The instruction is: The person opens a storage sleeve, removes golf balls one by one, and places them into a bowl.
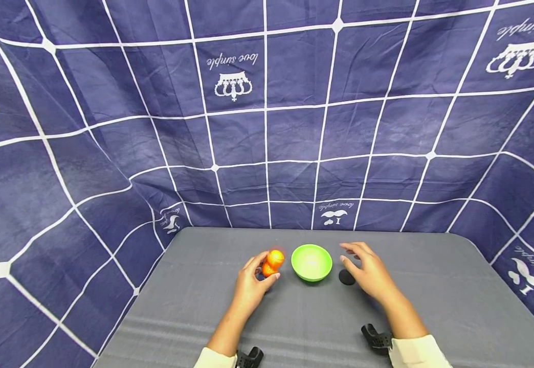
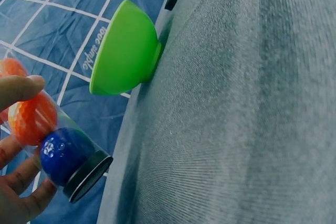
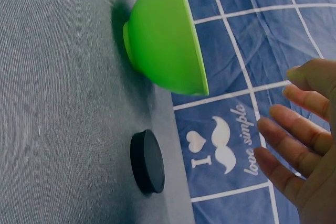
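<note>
Clear plastic tube (image 2: 60, 120), filled with orange balls (image 2: 32, 118) and one shiny blue ball (image 2: 64, 153), is in the left hand (image 1: 248, 285), left of the bowl and seemingly raised off the worktop (image 1: 313, 319). That hand grips it from the side, thumb opposite the fingers, probably because smooth round walls need pressure from both sides. Its black end piece (image 2: 87, 177) points down, with the blue ball next to it; the upper end leans toward the bowl, which seems to bring that end nearer the rim.

Bright green, round bowl (image 3: 163, 40) stands upright on its narrow foot, between the two hands and within easy reach of both. Beyond it, a black, round, flat lid (image 3: 148, 161) lies on the worktop, apart from the bowl; it may fit the tube. Above it hovers the right hand (image 1: 369, 273), fingers spread and holding nothing, perhaps left free to help.

Behind everything hangs a blue, white-gridded fabric backdrop (image 1: 294, 133).
</note>
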`<state>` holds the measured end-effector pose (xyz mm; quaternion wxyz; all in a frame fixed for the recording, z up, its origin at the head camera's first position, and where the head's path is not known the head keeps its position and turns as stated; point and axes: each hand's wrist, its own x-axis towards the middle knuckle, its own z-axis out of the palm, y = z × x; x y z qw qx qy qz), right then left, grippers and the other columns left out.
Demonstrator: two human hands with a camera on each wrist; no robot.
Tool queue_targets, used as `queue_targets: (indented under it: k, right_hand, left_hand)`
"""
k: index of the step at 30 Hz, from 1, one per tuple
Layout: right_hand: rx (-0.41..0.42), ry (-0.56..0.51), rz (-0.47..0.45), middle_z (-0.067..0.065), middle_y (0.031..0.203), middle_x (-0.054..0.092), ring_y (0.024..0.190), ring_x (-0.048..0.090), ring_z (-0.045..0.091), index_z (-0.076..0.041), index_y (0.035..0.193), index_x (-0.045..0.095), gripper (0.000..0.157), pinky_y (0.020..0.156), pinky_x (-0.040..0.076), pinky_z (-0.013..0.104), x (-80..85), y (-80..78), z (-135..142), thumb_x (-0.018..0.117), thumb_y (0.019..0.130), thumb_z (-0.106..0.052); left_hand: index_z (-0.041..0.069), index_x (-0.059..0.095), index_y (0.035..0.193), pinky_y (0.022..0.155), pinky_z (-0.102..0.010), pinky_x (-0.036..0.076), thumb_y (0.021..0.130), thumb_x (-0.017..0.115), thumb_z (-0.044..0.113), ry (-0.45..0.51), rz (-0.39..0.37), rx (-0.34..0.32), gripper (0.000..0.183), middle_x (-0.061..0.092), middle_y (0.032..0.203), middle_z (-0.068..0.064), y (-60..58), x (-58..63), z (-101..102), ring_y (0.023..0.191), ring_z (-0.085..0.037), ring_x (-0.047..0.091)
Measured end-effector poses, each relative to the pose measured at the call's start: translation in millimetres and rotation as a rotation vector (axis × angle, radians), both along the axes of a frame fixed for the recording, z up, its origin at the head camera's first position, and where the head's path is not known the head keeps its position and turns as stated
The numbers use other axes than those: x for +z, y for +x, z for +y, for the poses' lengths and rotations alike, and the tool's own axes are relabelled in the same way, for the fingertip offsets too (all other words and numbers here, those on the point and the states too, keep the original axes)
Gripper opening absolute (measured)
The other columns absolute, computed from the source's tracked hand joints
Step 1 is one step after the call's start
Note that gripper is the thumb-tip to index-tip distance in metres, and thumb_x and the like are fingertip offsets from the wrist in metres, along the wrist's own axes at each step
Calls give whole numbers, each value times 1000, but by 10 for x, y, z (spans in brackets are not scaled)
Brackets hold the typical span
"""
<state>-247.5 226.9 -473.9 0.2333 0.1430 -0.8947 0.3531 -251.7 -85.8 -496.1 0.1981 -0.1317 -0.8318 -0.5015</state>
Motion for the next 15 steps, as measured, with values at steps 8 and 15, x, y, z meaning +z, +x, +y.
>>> queue_targets:
  k: [8, 15]
  right_hand:
    - [53, -34, 4, 8, 117, 68, 105, 67, 25, -5, 126, 67, 33, 91, 56, 50, 77, 37, -139, 69, 94, -9]
    - [106, -76, 7, 10, 115, 70, 98, 69, 16, -5, 126, 68, 32, 89, 58, 42, 143, 80, -251, 69, 93, -6]
  left_hand:
    - [19, 70, 124, 90, -39, 56, 72, 91, 15, -60, 66, -12, 56, 71, 110, -2, 56, 64, 49, 98, -18, 68]
    - [22, 70, 125, 90, -37, 55, 72, 90, 16, -143, 106, -18, 57, 70, 109, -1, 89, 109, 84, 98, -17, 68]
